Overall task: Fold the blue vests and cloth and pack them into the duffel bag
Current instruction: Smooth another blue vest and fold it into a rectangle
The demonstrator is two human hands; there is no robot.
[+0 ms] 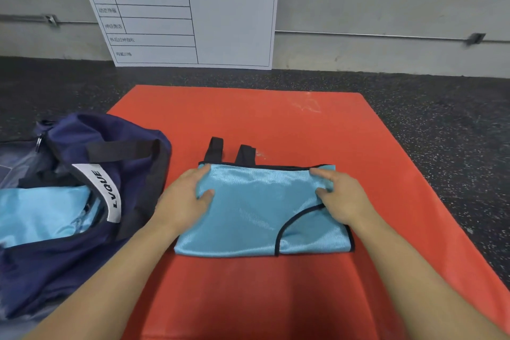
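— What does the head view show?

— A person kneels or leans over a red mat (276,119) laid on a dark speckled floor (441,124), both bare forearms reaching forward. A folded blue vest (256,215) with black trim lies flat near the middle of the mat, two black straps (229,150) poking out past its far edge.

— And the hands?

— The left hand (187,199) sits on the vest's left edge, fingers laid along the far corner and thumb pressed onto the fabric; that grip pinches the cloth's edge. The right hand (342,196) does the same at the far right corner, fingers curled over the bunched fabric, so its grip holds the vest as well.

— Where is the bag?

— The navy duffel bag (82,257) rests to the left, half on the mat's edge and half on the floor, its mouth open toward the camera. More light blue fabric (44,215) already lies inside it. A white label (102,190) with black letters crosses the opening, and a black handle (121,150) lies across the top.

— Anything behind?

— A white chart board (220,8) with ruled rows leans against a grey wall (386,3).
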